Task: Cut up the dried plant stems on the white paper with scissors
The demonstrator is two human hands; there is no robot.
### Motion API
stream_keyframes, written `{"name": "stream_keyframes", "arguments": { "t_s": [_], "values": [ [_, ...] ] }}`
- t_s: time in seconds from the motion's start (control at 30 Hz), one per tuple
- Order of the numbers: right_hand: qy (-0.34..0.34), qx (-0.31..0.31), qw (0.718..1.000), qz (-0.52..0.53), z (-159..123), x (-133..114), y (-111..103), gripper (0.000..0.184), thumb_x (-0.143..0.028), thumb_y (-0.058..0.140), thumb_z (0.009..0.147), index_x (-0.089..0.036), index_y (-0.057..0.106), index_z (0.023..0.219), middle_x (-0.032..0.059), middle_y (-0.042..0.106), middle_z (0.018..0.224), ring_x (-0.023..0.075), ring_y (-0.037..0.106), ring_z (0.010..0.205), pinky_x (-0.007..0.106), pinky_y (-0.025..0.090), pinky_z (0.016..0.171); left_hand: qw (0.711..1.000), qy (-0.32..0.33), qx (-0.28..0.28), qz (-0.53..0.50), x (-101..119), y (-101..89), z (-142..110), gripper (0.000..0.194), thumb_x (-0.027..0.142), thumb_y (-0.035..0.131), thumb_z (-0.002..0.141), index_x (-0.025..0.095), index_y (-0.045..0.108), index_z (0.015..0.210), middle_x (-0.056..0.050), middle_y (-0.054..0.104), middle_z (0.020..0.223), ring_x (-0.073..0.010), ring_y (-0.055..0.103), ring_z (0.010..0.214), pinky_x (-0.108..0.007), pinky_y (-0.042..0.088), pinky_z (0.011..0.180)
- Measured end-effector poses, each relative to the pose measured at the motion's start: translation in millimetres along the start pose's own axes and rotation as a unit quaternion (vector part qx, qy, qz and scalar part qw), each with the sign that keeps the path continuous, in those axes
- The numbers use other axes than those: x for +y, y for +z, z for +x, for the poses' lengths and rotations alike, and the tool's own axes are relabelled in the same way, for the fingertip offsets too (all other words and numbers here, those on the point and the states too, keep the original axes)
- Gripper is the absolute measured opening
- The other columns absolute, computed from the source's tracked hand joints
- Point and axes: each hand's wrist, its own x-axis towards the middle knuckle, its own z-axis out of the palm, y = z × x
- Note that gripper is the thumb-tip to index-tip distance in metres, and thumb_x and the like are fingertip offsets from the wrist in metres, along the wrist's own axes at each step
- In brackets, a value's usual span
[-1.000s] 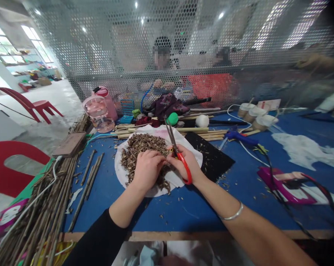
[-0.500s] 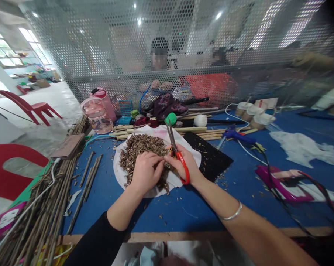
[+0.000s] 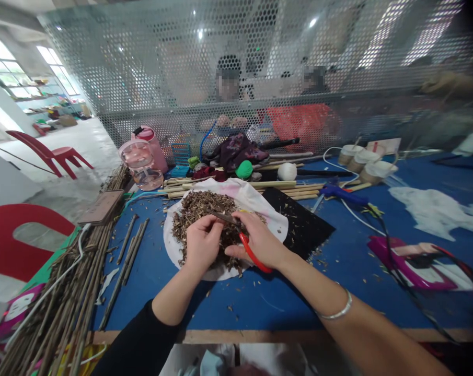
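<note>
Passable: blue tabletop (image 3: 252,308) between the forearms (image 3: 314,290), also between black sheet (image 3: 304,219) and magenta case (image 3: 411,269) (white cord (image 3: 359,220) crosses the far end). Centre blocked by chopped heap (image 3: 203,202), scissors (image 3: 252,254) over it. Poles (image 3: 267,184) then mesh panel (image 3: 161,68) bar the back; stick bundle (image 3: 79,282) bars the left.

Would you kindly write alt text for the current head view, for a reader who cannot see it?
A person's right hand holds red-handled scissors beside their curled left hand, over brown fragments on a white sheet. The sheet lies on a blue table, with a bundle of sticks along its left side.
</note>
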Motion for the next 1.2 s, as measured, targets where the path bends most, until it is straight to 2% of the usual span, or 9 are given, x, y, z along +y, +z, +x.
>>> {"name": "stream_keyframes", "arguments": {
  "t_s": [0.3, 0.47, 0.63, 0.8, 0.9, 1.0, 1.2],
  "values": [
    [-0.026, 0.005, 0.997, -0.077, 3.5, 2.6, -4.9, 0.074, -0.058, 0.071, 0.056, -0.018, 0.051, 0.114, 0.0122, 0.058, 0.098, 0.0291, 0.053, 0.092, 0.043, 0.042, 0.081, 0.986, 0.085, 0.041, 0.135, -3.7, -1.8, -3.7, 0.021, 0.024, 0.05, 0.079, 0.018, 0.07, 0.082, -0.004, 0.07, 0.088, -0.0162, 0.063, 0.083, -0.026, 0.047, 0.079],
    [-0.017, 0.005, 0.996, -0.088, 2.0, 5.4, -7.9, 0.073, -0.06, 0.07, 0.055, -0.017, 0.055, 0.113, 0.0127, 0.062, 0.1, 0.0282, 0.057, 0.092, 0.04, 0.044, 0.082, 0.979, 0.102, 0.038, 0.175, -2.1, -3.5, -4.1, 0.021, 0.023, 0.049, 0.08, 0.019, 0.069, 0.078, -0.004, 0.07, 0.086, -0.0152, 0.062, 0.081, -0.024, 0.046, 0.076],
    [-0.022, -0.006, 0.997, -0.071, 1.7, 10.9, -8.6, 0.071, -0.06, 0.07, 0.056, -0.017, 0.057, 0.111, 0.0122, 0.064, 0.1, 0.027, 0.06, 0.092, 0.037, 0.045, 0.082, 0.987, 0.089, 0.013, 0.136, -0.6, -3.9, -2.1, 0.022, 0.024, 0.048, 0.081, 0.018, 0.068, 0.077, -0.002, 0.068, 0.077, -0.0134, 0.06, 0.072, -0.023, 0.045, 0.069],
    [-0.017, -0.03, 0.998, -0.043, 2.7, 12.7, -9.5, 0.061, -0.059, 0.067, 0.061, -0.019, 0.059, 0.105, 0.0091, 0.067, 0.093, 0.024, 0.062, 0.085, 0.033, 0.046, 0.076, 0.993, 0.041, -0.009, 0.108, -0.6, -5.8, 0.0, 0.021, 0.025, 0.05, 0.08, 0.016, 0.069, 0.079, -0.001, 0.069, 0.077, -0.0133, 0.059, 0.071, -0.023, 0.044, 0.069],
    [-0.009, -0.038, 0.997, -0.061, 2.6, 10.6, -9.2, 0.066, -0.061, 0.066, 0.061, -0.018, 0.055, 0.111, 0.0105, 0.065, 0.099, 0.0256, 0.06, 0.091, 0.035, 0.045, 0.079, 0.998, -0.002, -0.009, 0.068, -2.7, -5.2, 1.5, 0.022, 0.026, 0.05, 0.079, 0.015, 0.068, 0.077, -0.001, 0.068, 0.074, -0.0138, 0.059, 0.069, -0.023, 0.045, 0.067],
    [-0.01, -0.036, 0.994, -0.099, 2.8, 8.5, -7.3, 0.075, -0.063, 0.066, 0.059, -0.015, 0.052, 0.115, 0.0137, 0.061, 0.105, 0.0284, 0.056, 0.097, 0.04, 0.043, 0.083, 0.999, -0.027, 0.005, 0.018, -5.3, -3.8, 3.3, 0.02, 0.024, 0.051, 0.077, 0.014, 0.068, 0.083, -0.003, 0.07, 0.08, -0.0148, 0.061, 0.075, -0.023, 0.046, 0.071],
    [-0.018, -0.03, 0.994, -0.106, 3.0, 8.7, -5.0, 0.074, -0.062, 0.066, 0.059, -0.014, 0.053, 0.114, 0.0127, 0.06, 0.098, 0.0266, 0.056, 0.09, 0.04, 0.044, 0.08, 0.999, -0.002, 0.002, 0.045, -5.1, -3.8, 3.4, 0.021, 0.021, 0.051, 0.076, 0.013, 0.069, 0.086, -0.005, 0.071, 0.085, -0.0161, 0.063, 0.08, -0.025, 0.046, 0.077]
  ]
}}
